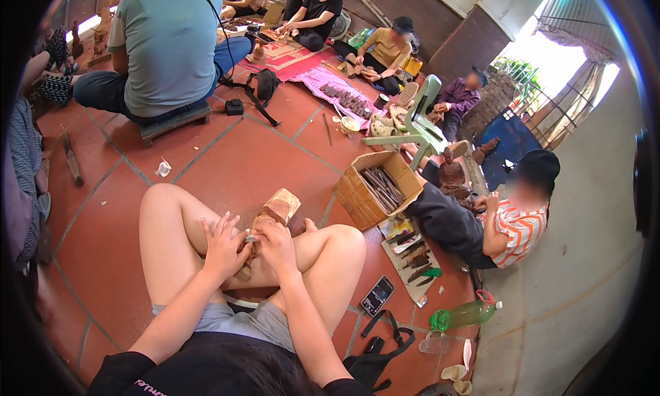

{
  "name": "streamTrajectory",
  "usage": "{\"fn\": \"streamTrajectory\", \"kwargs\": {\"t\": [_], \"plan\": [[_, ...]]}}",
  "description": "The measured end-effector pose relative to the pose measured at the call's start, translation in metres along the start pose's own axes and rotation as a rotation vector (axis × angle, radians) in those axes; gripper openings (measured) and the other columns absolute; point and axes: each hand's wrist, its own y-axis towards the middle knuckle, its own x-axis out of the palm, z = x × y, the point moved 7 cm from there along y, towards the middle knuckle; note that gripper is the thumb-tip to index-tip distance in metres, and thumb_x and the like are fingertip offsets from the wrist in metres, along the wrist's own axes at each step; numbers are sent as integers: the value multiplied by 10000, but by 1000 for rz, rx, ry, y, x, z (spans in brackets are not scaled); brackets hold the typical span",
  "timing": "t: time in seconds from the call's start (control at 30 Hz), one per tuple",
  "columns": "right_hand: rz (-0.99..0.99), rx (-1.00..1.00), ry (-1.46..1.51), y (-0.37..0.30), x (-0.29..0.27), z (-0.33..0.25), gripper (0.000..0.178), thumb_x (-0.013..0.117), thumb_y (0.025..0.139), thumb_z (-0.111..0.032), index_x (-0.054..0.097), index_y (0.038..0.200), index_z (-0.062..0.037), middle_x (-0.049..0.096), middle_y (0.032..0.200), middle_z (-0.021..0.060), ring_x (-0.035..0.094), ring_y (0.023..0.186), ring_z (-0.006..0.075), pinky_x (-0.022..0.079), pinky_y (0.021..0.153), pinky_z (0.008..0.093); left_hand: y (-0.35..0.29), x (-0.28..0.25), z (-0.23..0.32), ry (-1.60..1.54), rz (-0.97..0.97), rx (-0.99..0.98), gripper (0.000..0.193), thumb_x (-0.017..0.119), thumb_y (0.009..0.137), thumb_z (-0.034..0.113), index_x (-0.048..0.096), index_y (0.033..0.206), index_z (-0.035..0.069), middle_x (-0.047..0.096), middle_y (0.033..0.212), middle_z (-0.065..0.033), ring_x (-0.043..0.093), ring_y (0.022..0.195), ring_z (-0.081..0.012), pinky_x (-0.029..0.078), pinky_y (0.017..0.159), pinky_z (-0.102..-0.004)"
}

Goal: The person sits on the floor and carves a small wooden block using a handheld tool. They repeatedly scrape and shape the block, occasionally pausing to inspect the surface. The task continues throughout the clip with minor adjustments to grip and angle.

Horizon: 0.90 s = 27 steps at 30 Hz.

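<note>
A carved wood piece (280, 207) slants up from my lap, its blocky pale end pointing away from me and its reddish-brown carved part lying between my hands. Against its left side is my left hand (224, 248), some fingers spread and the thumb side closed on the wood. My right hand (273, 243) bends over the carved part from the right, fingers closed around a small pale piece (251, 238) of unclear kind. My fingers hide much of the carving. The wood's narrow lower end (243, 273) shows below my hands.
To my right are a cardboard box (358, 193) of wooden-handled tools, a mat (404, 275) with more tools, a phone (377, 295), a green bottle (462, 316) and a black strapped bag (371, 364). Several people sit around, one close at the right (517, 224). A green chair (425, 114) stands beyond the box.
</note>
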Motion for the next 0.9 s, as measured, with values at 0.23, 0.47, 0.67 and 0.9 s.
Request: {"fn": "streamTrajectory", "kwargs": {"t": [0.23, 0.47, 0.67, 0.9], "plan": [[-35, 112, 116, -2, 6, 10, 188, 736, 779, -21, 712, 962, -58, 720, 927, 78, 660, 927, 265, 480, 822, 390, 1, -1, 0, 15, 11, -4, 379, 668, 878, 366, 733, 1152, 113, 525, 1397, -176, 359, 1416, -374, -34, 1127, -770], [57, -3, -3, -1, -1, 0, 198, 748, 770, -33, 712, 964, -55, 720, 897, 84, 663, 935, 263, 476, 817, 395, 1, -2, 1, 20, 34, -15, 389, 665, 882, 360, 721, 1183, 119, 534, 1384, -170, 363, 1413, -374, -34, 1127, -769], [-10, 112, 101, 0, -3, 6, 211, 748, 768, -6, 719, 975, -31, 711, 870, 109, 680, 822, 278, 514, 772, 392, 1, -1, 1, 1, 19, -5, 386, 665, 881, 354, 719, 1185, 122, 540, 1380, -162, 375, 1406, -371, -31, 1125, -772], [6, 104, 50, -2, -2, 7, 205, 739, 773, 0, 722, 972, -43, 713, 877, 112, 679, 842, 277, 514, 793, 387, 0, 2, 2, 8, 20, 11, 378, 664, 880, 348, 717, 1185, 130, 552, 1365, -160, 376, 1406, -363, -34, 1127, -771]]}}
